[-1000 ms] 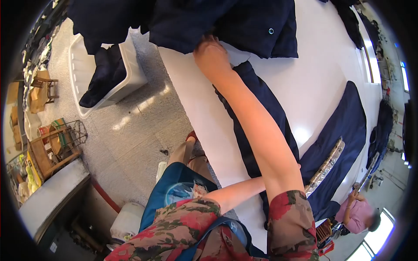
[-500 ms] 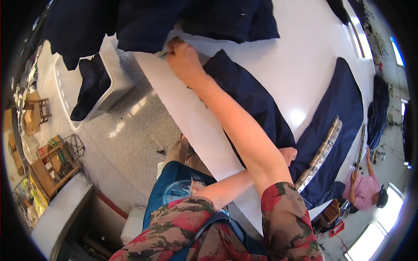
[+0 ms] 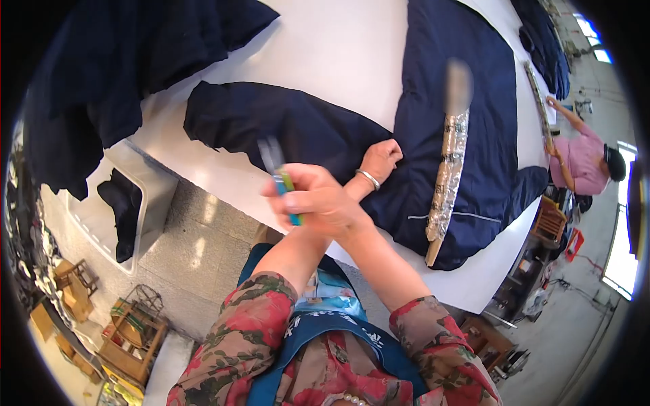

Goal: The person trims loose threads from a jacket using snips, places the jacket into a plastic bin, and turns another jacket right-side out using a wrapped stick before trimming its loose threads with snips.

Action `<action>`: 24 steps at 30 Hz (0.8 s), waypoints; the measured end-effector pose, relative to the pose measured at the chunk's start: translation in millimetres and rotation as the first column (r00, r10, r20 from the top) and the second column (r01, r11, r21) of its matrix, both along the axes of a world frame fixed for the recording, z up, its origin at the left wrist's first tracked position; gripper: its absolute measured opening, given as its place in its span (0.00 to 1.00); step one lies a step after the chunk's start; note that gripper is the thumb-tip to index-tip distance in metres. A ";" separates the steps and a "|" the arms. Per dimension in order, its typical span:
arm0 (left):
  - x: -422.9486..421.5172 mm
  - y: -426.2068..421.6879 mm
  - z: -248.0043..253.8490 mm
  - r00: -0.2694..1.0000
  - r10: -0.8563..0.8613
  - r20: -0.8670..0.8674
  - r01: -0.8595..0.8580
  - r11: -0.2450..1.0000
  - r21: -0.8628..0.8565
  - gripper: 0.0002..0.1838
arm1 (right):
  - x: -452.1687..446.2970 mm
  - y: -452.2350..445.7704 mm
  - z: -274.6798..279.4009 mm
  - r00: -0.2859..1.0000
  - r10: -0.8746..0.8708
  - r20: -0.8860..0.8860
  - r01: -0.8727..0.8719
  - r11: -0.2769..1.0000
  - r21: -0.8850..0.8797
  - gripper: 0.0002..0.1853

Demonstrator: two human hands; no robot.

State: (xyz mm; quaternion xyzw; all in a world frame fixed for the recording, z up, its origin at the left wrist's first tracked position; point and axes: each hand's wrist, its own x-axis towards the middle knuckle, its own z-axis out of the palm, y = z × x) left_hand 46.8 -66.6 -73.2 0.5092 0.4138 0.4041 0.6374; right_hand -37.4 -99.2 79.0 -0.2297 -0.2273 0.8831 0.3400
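right hand (image 3: 315, 201) grasps blue-green-handled metal tool (image 3: 283, 185), tips toward long navy cloth piece (image 3: 284, 115) just beyond on white bench (image 3: 332, 47) | cloth runs leftward from left hand (image 3: 380, 161), fingers curled, pinch unclear

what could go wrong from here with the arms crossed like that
The right hand holds what look like snips above the left arm; a slip might nick skin or the dark cloth beyond. Tugging the garment could shift the foil-wrapped stick on it. The clothes overhanging the table may slide off.
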 end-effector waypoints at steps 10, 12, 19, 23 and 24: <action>-8.2 4.3 -8.8 1.000 -0.014 -0.003 0.013 0.997 -0.081 0.03 | 163.3 -69.2 -64.9 0.543 -0.464 0.700 0.547 0.828 0.124 0.23; -12.8 6.1 -11.5 1.000 -0.013 -0.006 0.013 0.998 -0.063 0.03 | 168.5 -66.0 -75.3 0.526 -0.486 0.698 0.603 0.792 0.098 0.23; -22.3 9.9 -11.2 1.000 -0.010 -0.015 0.009 0.998 -0.066 0.03 | 170.2 -40.9 -90.3 0.465 -0.365 0.807 0.632 0.774 -0.015 0.22; -29.2 13.1 -11.3 1.000 -0.026 -0.014 0.025 0.997 -0.075 0.04 | 162.8 -29.2 -91.6 0.450 -0.337 0.827 0.654 0.755 -0.048 0.23; -31.0 13.8 -10.9 0.999 -0.034 -0.010 0.033 0.997 -0.075 0.04 | 161.6 -26.8 -92.8 0.447 -0.328 0.832 0.659 0.750 -0.059 0.23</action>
